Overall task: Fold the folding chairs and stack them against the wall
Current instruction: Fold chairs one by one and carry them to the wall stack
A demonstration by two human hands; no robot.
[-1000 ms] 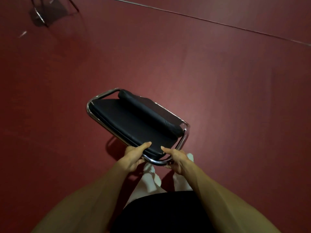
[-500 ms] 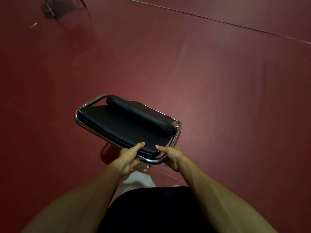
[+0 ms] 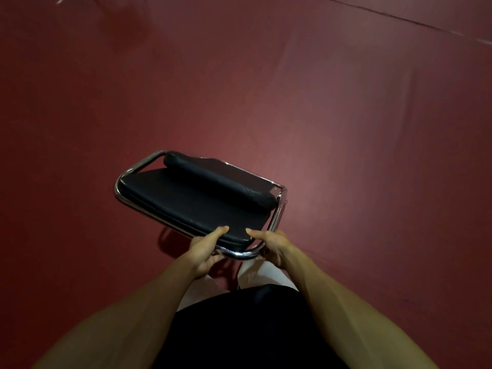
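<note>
a black padded folding chair (image 3: 191,201), apparently folded flat, hangs just beyond both hands above a dark red floor (image 3: 346,129). the left hand (image 3: 205,250) and right hand (image 3: 270,245) each grip its near chrome edge, thumbs on the cushion. held by one corner only, it could tip or swing open. its legs and the grip underneath are hidden.

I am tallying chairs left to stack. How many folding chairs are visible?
1. The folding chair is at the centre, its near edge held by the left hand and right hand. Others may be outside the frame.
</note>
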